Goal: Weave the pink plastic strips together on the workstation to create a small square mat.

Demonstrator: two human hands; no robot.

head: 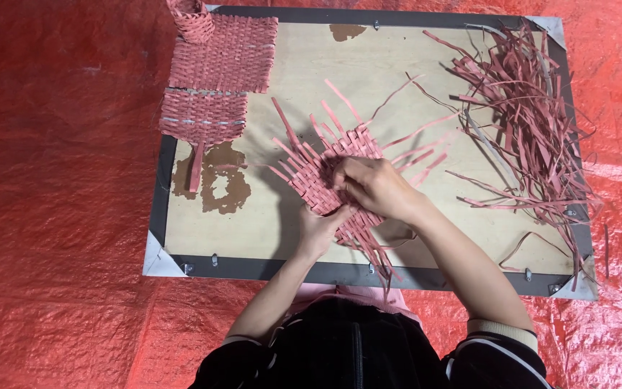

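A half-woven mat of pink strips (pixel 329 176) lies flat near the middle of the wooden board (pixel 282 230), its loose ends fanning out to the far left, the far right and toward the near edge. From my remote seat I judge it light, thin and springy: the woven centre looks fairly firm, but the free ends would flex and slide out of place if pulled. The safest hold, as I read it, is on the woven body itself, pressed flat against the board, not on the loose tails.

My left hand (pixel 319 229) rests on the mat's near edge, fingers curled onto the weave, pinning it down; I cannot tell whether it pinches a single strip. My right hand (pixel 376 189) lies over the mat's right side, fingers bent and closed around what appears to be one or two strips at the centre of the weave. Both hands touch the mat, the right slightly farther away than the left.

At the far left of the board sit two finished woven panels (pixel 214 79), one beyond the other, with a small woven basket (pixel 192 18) at the far corner. A heap of loose pink strips (pixel 527 115) sprawls along the right side, well apart from the hands. The board has a dark frame (pixel 275 270) and rests on a red tarpaulin (pixel 52 216).
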